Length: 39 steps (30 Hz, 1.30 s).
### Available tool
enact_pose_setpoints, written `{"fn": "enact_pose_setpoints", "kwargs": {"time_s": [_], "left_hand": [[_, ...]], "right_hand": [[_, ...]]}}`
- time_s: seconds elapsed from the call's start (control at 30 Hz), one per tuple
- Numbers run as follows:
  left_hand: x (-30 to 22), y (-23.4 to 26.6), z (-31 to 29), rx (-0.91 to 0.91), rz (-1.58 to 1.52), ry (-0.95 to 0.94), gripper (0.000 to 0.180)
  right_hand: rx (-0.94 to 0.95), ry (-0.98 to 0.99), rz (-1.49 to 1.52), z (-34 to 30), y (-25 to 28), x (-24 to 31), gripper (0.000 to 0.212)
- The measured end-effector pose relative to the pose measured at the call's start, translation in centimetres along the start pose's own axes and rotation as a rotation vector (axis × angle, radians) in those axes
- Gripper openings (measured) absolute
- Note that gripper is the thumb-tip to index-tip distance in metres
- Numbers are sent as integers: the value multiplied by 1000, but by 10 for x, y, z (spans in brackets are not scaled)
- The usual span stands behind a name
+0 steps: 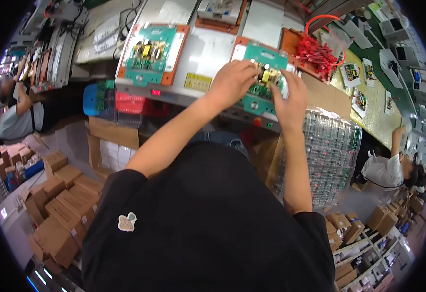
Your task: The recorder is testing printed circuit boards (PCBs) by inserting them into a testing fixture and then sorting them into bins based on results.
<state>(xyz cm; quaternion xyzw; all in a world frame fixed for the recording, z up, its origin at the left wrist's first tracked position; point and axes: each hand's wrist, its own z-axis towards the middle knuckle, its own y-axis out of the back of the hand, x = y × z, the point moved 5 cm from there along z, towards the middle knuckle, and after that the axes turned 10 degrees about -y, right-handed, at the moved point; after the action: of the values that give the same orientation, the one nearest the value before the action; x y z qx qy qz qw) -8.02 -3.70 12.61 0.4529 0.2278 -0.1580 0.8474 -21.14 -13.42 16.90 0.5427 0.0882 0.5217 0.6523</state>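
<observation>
A circuit board (265, 76) with a yellow block and other tall parts sits in a green fixture (276, 58) on a white and orange base. My left hand (233, 82) reaches in from the left, its fingers bent and closed at the board's left side. At the right side, my right hand (291, 100) has its thumb and forefinger on the board's edge. The fingertips partly hide what they press on. To the left, a second green fixture (157, 36) on an orange base holds another circuit board (146, 50).
Red parts (315, 54) fill an orange tray at the right. Clear plastic trays of boards (327, 155) are stacked beside my right forearm. Blue (91, 100) and red bins (130, 103) hang below the bench. Cardboard boxes (69, 209) stand at left. Other people work on both sides.
</observation>
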Motion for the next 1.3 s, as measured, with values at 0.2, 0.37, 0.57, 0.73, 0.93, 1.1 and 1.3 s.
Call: {"fn": "enact_pose_setpoints", "kwargs": {"time_s": [0.2,0.37,0.57,0.73,0.93,1.1,1.3], "left_hand": [[-2,88,-20,-293,-146,127,20],[19,154,-96,-510,23,373,13],[61,176,-143,-628,159,476,14],[62,138,-106,-311,163,216,18],[61,112,-85,-138,88,231,18],[46,130,-84,-173,-75,77,23],[33,165,-46,-218,28,-418,16]], "right_hand": [[818,-748,598,-114,-82,16,39],[669,-827,656,-121,-135,-6,46],[531,-864,697,-136,-126,-45,43],[430,-1141,808,-144,-111,-53,41],[398,-1297,778,-157,-78,-39,39],[535,-997,665,-115,-52,57,27],[730,-490,574,-68,-26,138,14]]}}
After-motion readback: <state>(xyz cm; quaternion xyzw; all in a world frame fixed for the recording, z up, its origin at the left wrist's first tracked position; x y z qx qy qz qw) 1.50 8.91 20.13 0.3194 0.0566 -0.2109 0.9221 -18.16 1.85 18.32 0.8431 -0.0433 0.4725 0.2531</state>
